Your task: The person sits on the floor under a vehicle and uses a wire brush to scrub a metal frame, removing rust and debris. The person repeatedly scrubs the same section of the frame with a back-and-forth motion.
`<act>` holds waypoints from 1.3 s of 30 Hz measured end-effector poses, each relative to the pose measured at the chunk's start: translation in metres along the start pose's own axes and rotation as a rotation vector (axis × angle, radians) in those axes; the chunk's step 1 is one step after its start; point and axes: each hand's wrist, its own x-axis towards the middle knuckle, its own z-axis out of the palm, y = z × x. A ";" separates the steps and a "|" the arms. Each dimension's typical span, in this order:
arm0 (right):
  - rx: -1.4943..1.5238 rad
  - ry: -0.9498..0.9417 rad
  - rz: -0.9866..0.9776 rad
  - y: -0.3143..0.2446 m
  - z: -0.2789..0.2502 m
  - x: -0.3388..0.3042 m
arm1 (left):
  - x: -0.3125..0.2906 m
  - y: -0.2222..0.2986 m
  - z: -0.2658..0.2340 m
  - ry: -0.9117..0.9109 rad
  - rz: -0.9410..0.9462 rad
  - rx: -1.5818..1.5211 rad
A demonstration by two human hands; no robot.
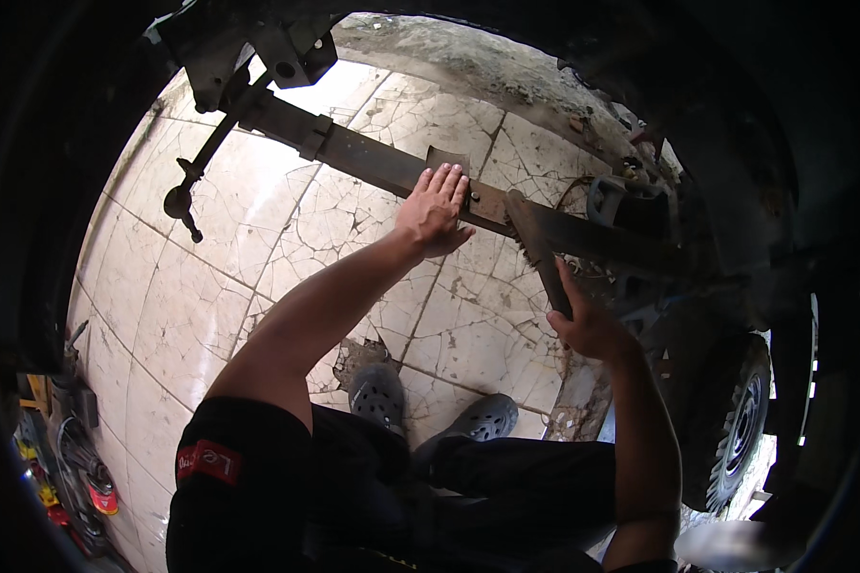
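Observation:
A long dark metal bar (363, 158), like a leaf spring, runs across in front of me from upper left to right. My left hand (433, 212) lies on it with fingers stretched out, beside a small curved metal plate (447, 157) that stands up from the bar. In my right hand (594, 327) is the handle of a wire brush (542, 256). Its head reaches the bar, right of a rusty brown patch (489, 204); the bristles show along its left side. Whether the bristles touch the metal I cannot tell.
At the left hangs a dark rod with a rounded joint (178, 201), below a bracket (287, 62). A tyre (743, 425) stands at the right. Several tools and a red can (103, 498) lie at lower left. The tiled floor (182, 286) is cracked.

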 end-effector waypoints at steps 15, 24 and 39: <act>-0.075 0.093 -0.110 0.013 0.005 0.003 | -0.006 0.004 -0.004 -0.041 0.065 0.042; 0.093 -0.054 0.061 -0.024 -0.002 0.002 | 0.001 -0.020 -0.007 -0.020 0.032 0.028; -0.025 0.006 -0.037 -0.017 0.000 0.001 | -0.003 -0.005 -0.013 -0.033 -0.036 0.057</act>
